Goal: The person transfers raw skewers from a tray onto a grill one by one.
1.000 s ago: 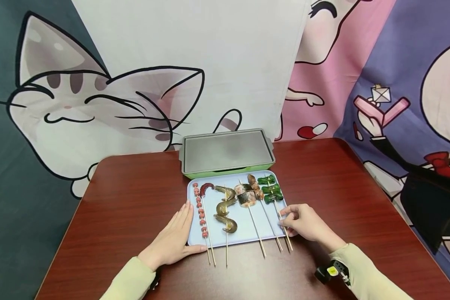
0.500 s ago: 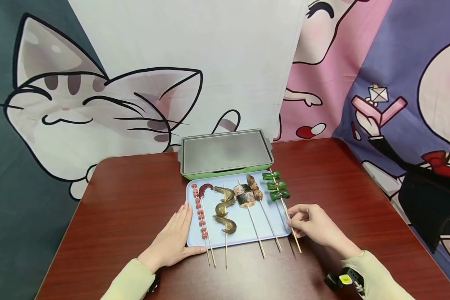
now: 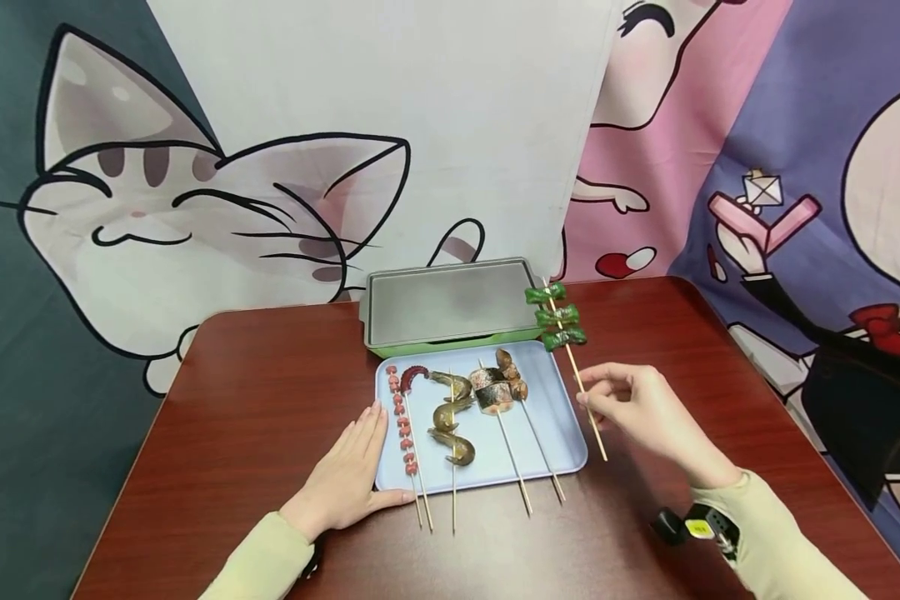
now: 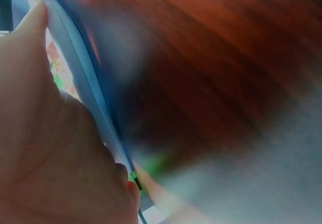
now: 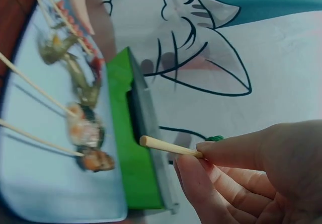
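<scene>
The right hand (image 3: 645,412) pinches a glossy green-pepper skewer (image 3: 557,316) by its slim wooden stick (image 5: 168,147), probably sparing the peppers (image 3: 564,337), and holds it raised beside the right edge of a pale-blue rectangular tray (image 3: 489,450). The straight-fingered left hand (image 3: 345,479) lies along the tray's left edge, presumably steadying it. Behind, a green, grey-topped rectangular griddle (image 3: 453,302) stands on the reddish-brown wooden tabletop (image 3: 270,400).

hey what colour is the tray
Light blue; the tray shows best in the head view.
</scene>
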`<state>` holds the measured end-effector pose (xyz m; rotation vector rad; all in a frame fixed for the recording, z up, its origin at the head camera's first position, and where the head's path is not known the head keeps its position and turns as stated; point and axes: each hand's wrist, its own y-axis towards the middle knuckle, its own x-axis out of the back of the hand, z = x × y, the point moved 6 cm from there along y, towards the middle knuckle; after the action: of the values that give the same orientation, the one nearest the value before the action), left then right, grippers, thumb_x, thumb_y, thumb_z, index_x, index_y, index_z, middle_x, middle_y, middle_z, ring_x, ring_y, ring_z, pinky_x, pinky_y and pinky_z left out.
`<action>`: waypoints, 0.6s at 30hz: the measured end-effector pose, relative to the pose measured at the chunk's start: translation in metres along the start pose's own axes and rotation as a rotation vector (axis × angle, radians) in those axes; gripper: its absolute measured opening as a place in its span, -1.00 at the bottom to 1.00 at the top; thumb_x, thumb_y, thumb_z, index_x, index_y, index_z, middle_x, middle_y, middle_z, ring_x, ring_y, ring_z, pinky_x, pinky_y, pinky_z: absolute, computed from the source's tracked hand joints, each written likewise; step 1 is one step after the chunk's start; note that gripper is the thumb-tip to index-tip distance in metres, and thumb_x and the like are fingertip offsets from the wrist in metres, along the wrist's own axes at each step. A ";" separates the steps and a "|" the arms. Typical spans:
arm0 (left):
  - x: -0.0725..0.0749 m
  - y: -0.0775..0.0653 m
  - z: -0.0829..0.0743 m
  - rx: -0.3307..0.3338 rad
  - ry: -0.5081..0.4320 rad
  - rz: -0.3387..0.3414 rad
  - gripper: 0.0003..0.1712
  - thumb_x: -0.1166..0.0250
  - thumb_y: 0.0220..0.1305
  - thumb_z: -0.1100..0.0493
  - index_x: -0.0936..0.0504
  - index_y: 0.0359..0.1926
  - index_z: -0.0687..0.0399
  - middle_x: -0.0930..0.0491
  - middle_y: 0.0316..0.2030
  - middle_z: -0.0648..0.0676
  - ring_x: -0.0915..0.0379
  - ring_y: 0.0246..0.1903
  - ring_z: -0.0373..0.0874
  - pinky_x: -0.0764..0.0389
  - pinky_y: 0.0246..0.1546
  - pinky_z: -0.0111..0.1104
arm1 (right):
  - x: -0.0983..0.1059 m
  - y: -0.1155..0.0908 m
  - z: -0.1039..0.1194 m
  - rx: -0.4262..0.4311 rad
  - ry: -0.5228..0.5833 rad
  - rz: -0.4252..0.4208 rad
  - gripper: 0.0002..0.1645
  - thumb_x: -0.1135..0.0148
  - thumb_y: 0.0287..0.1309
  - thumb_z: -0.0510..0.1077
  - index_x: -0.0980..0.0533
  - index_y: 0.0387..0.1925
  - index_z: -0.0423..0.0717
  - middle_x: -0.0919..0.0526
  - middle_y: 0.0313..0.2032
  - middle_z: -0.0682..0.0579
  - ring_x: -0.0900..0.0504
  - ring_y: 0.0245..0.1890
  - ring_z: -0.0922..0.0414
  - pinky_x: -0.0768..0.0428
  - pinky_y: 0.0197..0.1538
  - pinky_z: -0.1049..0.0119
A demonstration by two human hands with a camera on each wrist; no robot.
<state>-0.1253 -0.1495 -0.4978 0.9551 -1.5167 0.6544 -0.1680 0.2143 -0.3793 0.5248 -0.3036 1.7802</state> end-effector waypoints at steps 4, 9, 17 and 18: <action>0.001 0.000 0.000 0.014 0.007 0.004 0.32 0.07 0.00 -0.63 0.04 0.41 0.37 0.11 0.41 0.26 0.23 0.39 0.04 0.01 0.30 -0.08 | 0.006 0.024 0.009 0.017 0.008 -0.016 -0.75 -0.32 0.07 -0.32 -0.56 -0.16 -0.25 -0.64 -0.54 -0.01 -0.61 -0.56 -0.10 -0.64 -0.48 0.14; 0.003 0.000 -0.002 0.034 0.017 0.020 0.32 0.07 -0.01 -0.63 0.05 0.41 0.36 0.12 0.42 0.24 0.23 0.39 0.02 0.01 0.30 -0.08 | 0.010 0.060 0.016 -0.008 0.022 -0.025 -0.75 -0.32 0.07 -0.32 -0.57 -0.16 -0.28 -0.66 -0.50 -0.08 -0.63 -0.53 -0.07 -0.64 -0.45 0.12; 0.005 0.001 -0.003 0.034 0.008 0.019 0.32 0.05 -0.01 -0.63 0.04 0.41 0.36 0.12 0.41 0.25 0.20 0.38 0.03 -0.03 0.29 -0.06 | -0.005 0.120 -0.019 -0.167 0.050 0.016 -0.67 -0.27 0.11 -0.30 -0.55 -0.08 -0.38 -0.66 -0.40 -0.26 -0.67 -0.45 -0.11 -0.65 -0.42 0.14; 0.004 0.001 -0.003 0.033 0.010 0.019 0.32 0.05 -0.01 -0.62 0.04 0.41 0.36 0.12 0.41 0.26 0.21 0.38 0.03 -0.03 0.29 -0.06 | -0.008 0.124 -0.024 -0.194 0.056 0.025 -0.67 -0.26 0.12 -0.30 -0.54 -0.07 -0.39 -0.65 -0.38 -0.29 -0.68 -0.45 -0.11 -0.65 -0.40 0.12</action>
<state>-0.1246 -0.1478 -0.4930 0.9617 -1.5121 0.6986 -0.2900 0.1855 -0.3957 0.3336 -0.4399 1.7645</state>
